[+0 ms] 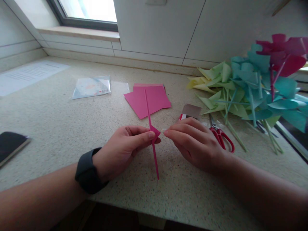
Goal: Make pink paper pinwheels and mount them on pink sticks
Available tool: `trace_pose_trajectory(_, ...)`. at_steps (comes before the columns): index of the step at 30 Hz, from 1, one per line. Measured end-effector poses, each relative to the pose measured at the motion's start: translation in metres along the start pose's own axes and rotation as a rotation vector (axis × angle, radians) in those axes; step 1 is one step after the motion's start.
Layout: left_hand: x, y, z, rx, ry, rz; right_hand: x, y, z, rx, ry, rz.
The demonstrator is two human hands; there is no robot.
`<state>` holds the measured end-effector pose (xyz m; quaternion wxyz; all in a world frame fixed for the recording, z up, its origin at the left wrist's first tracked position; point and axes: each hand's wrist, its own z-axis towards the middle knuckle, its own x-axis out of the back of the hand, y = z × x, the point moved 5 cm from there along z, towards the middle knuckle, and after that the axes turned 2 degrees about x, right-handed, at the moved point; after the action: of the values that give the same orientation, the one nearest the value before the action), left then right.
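Pinching the pink stem (155, 158) mid-length, the left hand (122, 142) has both ends jutting beyond its grip.

- phone (12, 146): cut off by the left edge
- printed sheet (29, 75): cut off there too, print too small to read
- packet (192, 110): partly hidden behind the right hand (196, 141)
- scrap (164, 129) at its fingertips: too small to tell
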<state>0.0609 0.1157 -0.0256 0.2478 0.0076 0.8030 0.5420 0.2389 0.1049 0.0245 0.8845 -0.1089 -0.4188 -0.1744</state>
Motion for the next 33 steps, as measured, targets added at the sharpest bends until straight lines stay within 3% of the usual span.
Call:
trace_pose_trajectory(9, 0.002, -0.001, 0.001, -0.01, 0.028, 0.03, 0.006, -0.009, 0.001, 0.064, -0.004, -0.065)
trace_pose_trajectory(22, 0.002, -0.003, -0.001, -0.018, 0.008, 0.073, 0.003, -0.015, 0.007, 0.06, -0.111, -0.079)
trace_pose_trajectory(33, 0.003, -0.004, 0.0, -0.007, -0.01, 0.13, 0.003, -0.015, 0.006, 0.052, -0.05, -0.061)
